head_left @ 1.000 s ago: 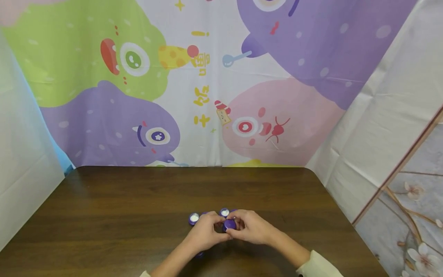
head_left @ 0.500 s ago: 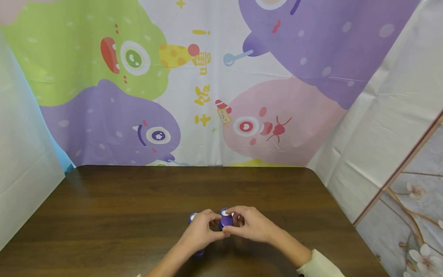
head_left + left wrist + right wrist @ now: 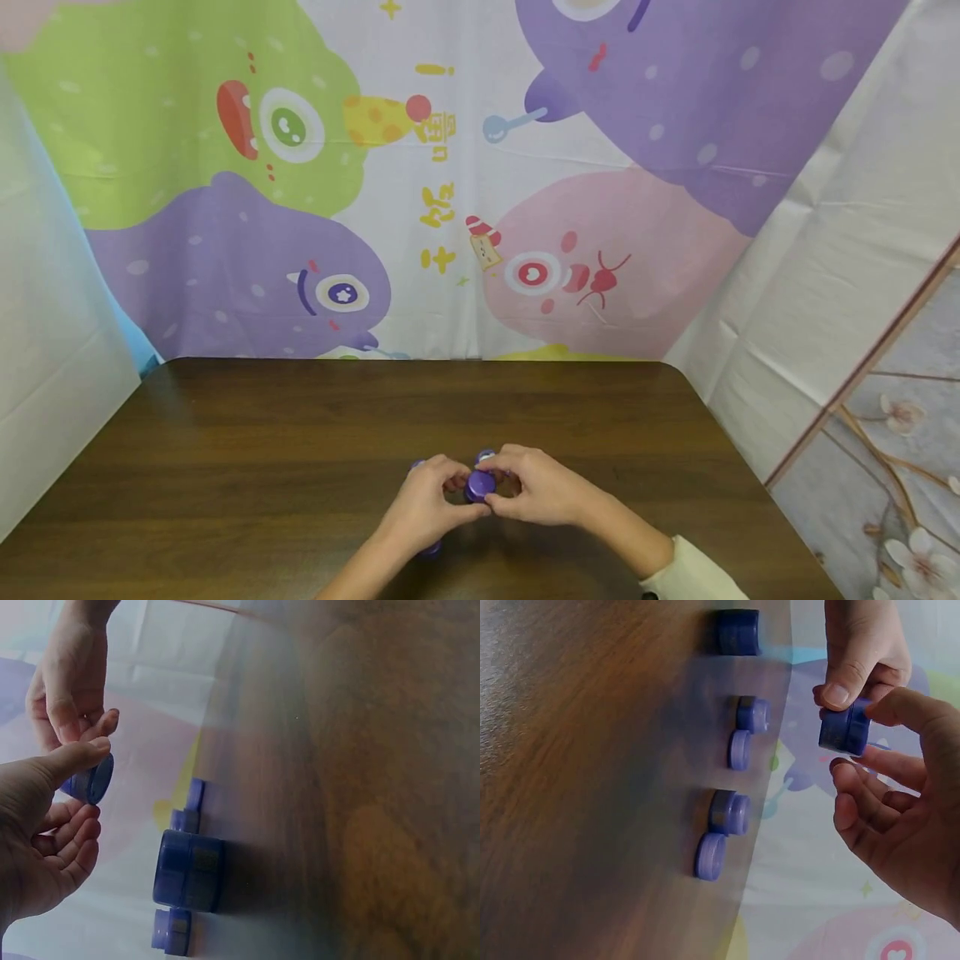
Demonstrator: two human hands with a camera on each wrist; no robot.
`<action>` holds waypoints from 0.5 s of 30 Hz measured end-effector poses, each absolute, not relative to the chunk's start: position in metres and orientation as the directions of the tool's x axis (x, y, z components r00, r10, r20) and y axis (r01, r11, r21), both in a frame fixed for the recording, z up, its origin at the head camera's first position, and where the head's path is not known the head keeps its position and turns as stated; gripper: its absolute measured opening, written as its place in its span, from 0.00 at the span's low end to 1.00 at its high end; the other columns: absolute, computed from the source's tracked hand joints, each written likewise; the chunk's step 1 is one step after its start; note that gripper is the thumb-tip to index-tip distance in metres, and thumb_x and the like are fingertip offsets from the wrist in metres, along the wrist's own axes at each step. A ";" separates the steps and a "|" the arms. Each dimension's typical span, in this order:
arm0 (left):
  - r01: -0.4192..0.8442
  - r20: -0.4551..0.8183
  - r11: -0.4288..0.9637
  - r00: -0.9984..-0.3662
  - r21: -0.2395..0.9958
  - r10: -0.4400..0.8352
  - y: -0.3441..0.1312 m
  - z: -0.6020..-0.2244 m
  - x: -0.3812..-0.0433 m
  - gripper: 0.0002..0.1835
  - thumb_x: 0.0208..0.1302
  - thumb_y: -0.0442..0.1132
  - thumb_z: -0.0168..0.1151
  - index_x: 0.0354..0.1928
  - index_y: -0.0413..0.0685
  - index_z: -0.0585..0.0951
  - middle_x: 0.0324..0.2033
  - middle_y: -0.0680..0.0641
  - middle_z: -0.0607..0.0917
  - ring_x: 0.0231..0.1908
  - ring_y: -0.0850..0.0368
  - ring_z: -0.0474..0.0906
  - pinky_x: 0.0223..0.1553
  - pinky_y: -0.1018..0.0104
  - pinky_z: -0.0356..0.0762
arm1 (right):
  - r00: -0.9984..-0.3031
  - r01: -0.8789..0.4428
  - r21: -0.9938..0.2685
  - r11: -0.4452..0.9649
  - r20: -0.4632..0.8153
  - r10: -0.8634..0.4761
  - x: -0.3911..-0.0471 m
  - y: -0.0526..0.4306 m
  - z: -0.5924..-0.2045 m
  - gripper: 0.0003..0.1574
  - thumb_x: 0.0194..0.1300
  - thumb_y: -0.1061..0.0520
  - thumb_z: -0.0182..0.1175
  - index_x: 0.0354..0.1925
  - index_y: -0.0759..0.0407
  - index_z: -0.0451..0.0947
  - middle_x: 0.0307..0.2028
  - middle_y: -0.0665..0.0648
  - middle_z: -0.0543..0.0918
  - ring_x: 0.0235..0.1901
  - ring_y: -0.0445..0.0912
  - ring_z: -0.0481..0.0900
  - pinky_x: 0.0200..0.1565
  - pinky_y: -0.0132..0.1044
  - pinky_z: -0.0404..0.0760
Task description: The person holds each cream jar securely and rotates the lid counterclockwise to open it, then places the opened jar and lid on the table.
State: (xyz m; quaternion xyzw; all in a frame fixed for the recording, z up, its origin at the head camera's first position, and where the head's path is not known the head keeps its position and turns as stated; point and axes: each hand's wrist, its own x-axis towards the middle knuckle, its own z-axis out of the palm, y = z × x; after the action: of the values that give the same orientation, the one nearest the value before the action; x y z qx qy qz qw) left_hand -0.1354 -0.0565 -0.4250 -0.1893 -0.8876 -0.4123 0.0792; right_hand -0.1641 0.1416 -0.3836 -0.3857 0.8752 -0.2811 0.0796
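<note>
- Purple plastic, the small round lidded jar point(image 3: 480, 485) is held up between your two hands, clear of the counter point(image 3: 262, 467), its top facing up toward you.
- Your left hand point(image 3: 431, 498) pinches the jar, thumb on one side and fingers on the other.
- Your right hand point(image 3: 542, 488) pinches it from the other side, also with thumb and fingers.
- Beyond your hands, two open purple jars point(image 3: 729, 812) stand apart on the dark wood-grain counter; each has a round purple lid point(image 3: 710, 856) right next to it, propped on edge or lying flat, you cannot tell which.
- Nearer you, partly under your left forearm in the head view, stands another purple jar point(image 3: 738, 632).
- Your right forearm ends in a cream sleeve point(image 3: 692, 573).
- Behind the counter hangs a white fabric backdrop point(image 3: 225, 283) printed with green, purple and pink cartoon monsters.
</note>
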 end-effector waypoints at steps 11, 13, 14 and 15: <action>0.368 0.298 0.588 -0.930 0.720 0.216 -0.059 -0.419 -0.127 0.18 0.41 0.51 0.75 0.32 0.51 0.82 0.29 0.58 0.77 0.32 0.64 0.73 0.35 0.73 0.75 | -0.724 -0.652 -0.530 0.542 0.224 -0.652 -0.162 0.133 -0.382 0.24 0.54 0.43 0.67 0.41 0.59 0.80 0.33 0.49 0.80 0.28 0.34 0.71 0.29 0.23 0.75; 0.369 0.299 0.583 -0.929 0.724 0.216 -0.060 -0.418 -0.126 0.17 0.42 0.50 0.75 0.32 0.50 0.82 0.29 0.58 0.77 0.33 0.63 0.74 0.36 0.70 0.77 | -0.699 -0.669 -0.523 0.528 0.202 -0.686 -0.161 0.133 -0.380 0.22 0.56 0.47 0.66 0.44 0.59 0.80 0.33 0.48 0.79 0.27 0.35 0.71 0.29 0.23 0.74; 0.369 0.300 0.583 -0.929 0.724 0.216 -0.060 -0.418 -0.125 0.17 0.42 0.50 0.75 0.32 0.50 0.82 0.29 0.58 0.77 0.33 0.63 0.74 0.37 0.70 0.78 | -0.689 -0.670 -0.527 0.522 0.180 -0.702 -0.161 0.133 -0.379 0.21 0.57 0.49 0.65 0.46 0.59 0.79 0.34 0.48 0.78 0.27 0.36 0.71 0.29 0.23 0.74; 0.367 0.297 0.582 -0.930 0.726 0.216 -0.060 -0.418 -0.125 0.17 0.43 0.50 0.75 0.32 0.50 0.82 0.29 0.58 0.77 0.33 0.62 0.74 0.37 0.69 0.78 | -0.678 -0.670 -0.535 0.515 0.158 -0.718 -0.161 0.133 -0.378 0.21 0.58 0.51 0.64 0.49 0.58 0.79 0.35 0.47 0.77 0.27 0.37 0.72 0.29 0.23 0.74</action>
State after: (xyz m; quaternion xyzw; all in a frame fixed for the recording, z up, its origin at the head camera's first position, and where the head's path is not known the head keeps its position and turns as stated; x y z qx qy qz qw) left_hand -0.1251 -0.0602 -0.4183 -0.1646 -0.8848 -0.4267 0.0886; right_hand -0.1607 0.1326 -0.3783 -0.3991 0.8693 -0.2887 0.0418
